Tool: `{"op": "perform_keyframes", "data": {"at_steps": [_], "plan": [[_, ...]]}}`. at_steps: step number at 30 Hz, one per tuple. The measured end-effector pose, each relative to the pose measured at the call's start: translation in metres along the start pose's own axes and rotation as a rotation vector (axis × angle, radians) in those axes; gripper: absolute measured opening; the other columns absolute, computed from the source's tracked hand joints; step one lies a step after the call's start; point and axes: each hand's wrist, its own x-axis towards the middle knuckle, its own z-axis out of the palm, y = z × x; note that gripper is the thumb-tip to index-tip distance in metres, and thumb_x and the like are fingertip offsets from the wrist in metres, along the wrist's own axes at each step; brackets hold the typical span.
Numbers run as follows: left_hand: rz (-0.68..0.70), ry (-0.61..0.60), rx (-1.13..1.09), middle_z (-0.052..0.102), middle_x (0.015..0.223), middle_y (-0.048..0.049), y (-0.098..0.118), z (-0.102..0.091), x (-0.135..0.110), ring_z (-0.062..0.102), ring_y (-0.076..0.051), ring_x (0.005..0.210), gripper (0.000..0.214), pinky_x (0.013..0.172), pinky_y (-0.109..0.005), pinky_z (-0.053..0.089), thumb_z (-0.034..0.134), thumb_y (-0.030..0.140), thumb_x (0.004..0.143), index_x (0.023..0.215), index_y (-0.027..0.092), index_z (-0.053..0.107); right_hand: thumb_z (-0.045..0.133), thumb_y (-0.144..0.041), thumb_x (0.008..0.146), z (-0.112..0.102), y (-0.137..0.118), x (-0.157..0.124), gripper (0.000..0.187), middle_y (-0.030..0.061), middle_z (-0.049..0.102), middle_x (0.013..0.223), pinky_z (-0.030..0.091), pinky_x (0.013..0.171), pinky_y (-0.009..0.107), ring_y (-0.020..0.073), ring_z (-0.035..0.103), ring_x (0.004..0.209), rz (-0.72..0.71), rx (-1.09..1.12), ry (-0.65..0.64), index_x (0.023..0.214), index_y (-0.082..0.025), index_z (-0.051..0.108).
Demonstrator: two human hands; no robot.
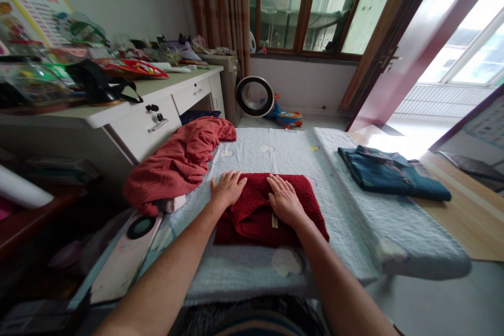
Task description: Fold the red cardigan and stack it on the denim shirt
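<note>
A dark red knit garment [255, 215], folded into a rough rectangle, lies on the light blue cloth [287, 265] in front of me. Its neckline and a small pale label [274, 221] face up. My left hand [228, 189] rests with spread fingers at the garment's upper left corner, partly over the blue cloth. Flat on the upper middle of the garment lies my right hand [285, 199], fingers stretched out, just above the label. Neither hand grips anything.
A crumpled coral-red cloth [177, 163] lies at the left. A folded dark teal garment [394, 173] sits at the right. A cluttered white desk [137, 123] stands along the left wall. A round-doored machine [232, 81] and a blue-orange ride-on toy [285, 115] are behind.
</note>
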Motion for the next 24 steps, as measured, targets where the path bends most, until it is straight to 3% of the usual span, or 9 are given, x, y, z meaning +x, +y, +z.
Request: {"op": "perform_keyframes", "data": {"at_steps": [5, 8, 12, 16, 24], "plan": [[-0.015, 0.129, 0.088, 0.039, 0.152, -0.0131, 0.014, -0.017, -0.007, 0.031, -0.035, 0.141, 0.053, 0.110, -0.068, 0.019, 0.032, 0.049, 0.096, 0.137, 0.021, 0.050, 0.038, -0.024, 0.093, 0.000, -0.001, 0.000, 0.054, 0.0041, 0.034, 0.155, 0.015, 0.119, 0.038, 0.0163, 0.025, 0.144, 0.001, 0.002, 0.011, 0.147, -0.018, 0.038], [0.121, 0.236, 0.095, 0.038, 0.152, -0.0147, 0.034, -0.030, -0.019, 0.030, -0.030, 0.142, 0.048, 0.114, -0.060, 0.021, 0.033, 0.038, 0.097, 0.136, 0.016, 0.049, 0.038, -0.024, 0.093, 0.000, 0.000, 0.000, 0.054, 0.0043, 0.034, 0.155, 0.015, 0.119, 0.038, 0.0165, 0.025, 0.144, 0.008, 0.001, 0.006, 0.147, -0.018, 0.038], [0.357, 0.118, -0.002, 0.041, 0.151, -0.0128, 0.052, -0.028, -0.035, 0.032, -0.023, 0.142, 0.046, 0.116, -0.046, 0.027, 0.035, 0.031, 0.097, 0.138, 0.014, 0.047, 0.036, -0.025, 0.094, 0.000, 0.000, 0.000, 0.053, 0.0039, 0.033, 0.156, 0.015, 0.119, 0.038, 0.0166, 0.024, 0.144, 0.002, 0.000, 0.001, 0.147, -0.018, 0.038], [0.349, -0.014, -0.031, 0.034, 0.155, -0.0134, 0.053, -0.011, -0.042, 0.028, -0.024, 0.144, 0.052, 0.117, -0.046, 0.025, 0.039, 0.030, 0.096, 0.145, 0.013, 0.037, 0.037, -0.026, 0.094, 0.000, 0.000, -0.001, 0.053, 0.0041, 0.034, 0.155, 0.015, 0.119, 0.038, 0.0164, 0.026, 0.144, -0.009, -0.008, 0.009, 0.147, -0.017, 0.039], [0.323, -0.001, 0.058, 0.027, 0.158, -0.0107, 0.052, -0.004, -0.045, 0.021, -0.027, 0.146, 0.056, 0.118, -0.051, 0.020, 0.040, 0.036, 0.097, 0.148, 0.016, 0.033, 0.037, -0.026, 0.094, 0.001, 0.000, 0.000, 0.053, 0.0046, 0.034, 0.155, 0.016, 0.119, 0.038, 0.0160, 0.025, 0.144, -0.006, -0.049, 0.003, 0.147, -0.018, 0.038]]}}
